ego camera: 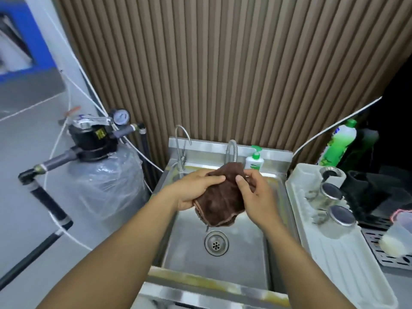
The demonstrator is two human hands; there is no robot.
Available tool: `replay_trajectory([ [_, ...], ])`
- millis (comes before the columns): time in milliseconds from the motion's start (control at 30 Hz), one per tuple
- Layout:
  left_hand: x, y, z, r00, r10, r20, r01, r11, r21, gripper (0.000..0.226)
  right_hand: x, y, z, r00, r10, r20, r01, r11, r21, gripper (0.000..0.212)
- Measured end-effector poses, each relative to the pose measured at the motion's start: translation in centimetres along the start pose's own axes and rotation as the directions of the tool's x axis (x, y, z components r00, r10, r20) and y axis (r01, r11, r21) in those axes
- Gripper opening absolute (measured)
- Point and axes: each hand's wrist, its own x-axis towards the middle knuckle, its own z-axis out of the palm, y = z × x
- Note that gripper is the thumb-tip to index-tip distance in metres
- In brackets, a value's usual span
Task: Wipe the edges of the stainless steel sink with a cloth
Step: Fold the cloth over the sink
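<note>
A brown cloth [220,197] hangs bunched above the basin of the stainless steel sink [276,219], just under the flexible faucet [231,150]. My left hand [194,188] grips its left side and my right hand [254,192] grips its right side, thumbs on top. The cloth's lower edge dangles above the drain [216,243]. The sink's front rim [200,279] shows yellowish stains.
A second thin tap [181,141] stands at the sink's back left. A soap pump bottle [254,160] sits on the back ledge. A white drying rack [334,230] with glass jars lies right, a green detergent bottle [337,143] behind it. A wrapped filter tank [104,175] stands left.
</note>
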Motion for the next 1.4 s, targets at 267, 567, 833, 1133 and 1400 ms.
replay_trajectory([
  [267,-2.8,-1.0,-6.5,0.976,0.054,-0.213,-0.065,0.997,-0.046,0.025,1.7,-0.8,7.2,0.986,-0.036,0.160,0.050,0.995,-0.085,0.011],
  [567,0.1,-2.0,-10.8,0.853,0.216,-0.476,-0.145,0.973,0.181,0.024,3.7,1.3,10.4,0.988,0.014,0.153,0.106,0.659,-0.745,0.047],
  [833,5.5,-3.0,-11.0,0.822,0.274,-0.499,-0.137,0.946,0.294,0.033,3.3,2.4,11.4,0.940,0.323,0.113,0.005,0.319,-0.948,0.065],
  [1133,8.2,-4.8,-8.4,0.883,0.340,-0.323,-0.176,0.878,0.444,0.029,3.7,4.8,10.0,0.943,0.331,0.003,-0.053,0.159,-0.986,0.067],
  [1400,9.4,-5.6,-8.3,0.887,0.334,-0.317,-0.156,0.865,0.476,0.030,6.1,8.2,4.8,0.932,0.361,-0.043,-0.058,0.031,-0.998,0.063],
])
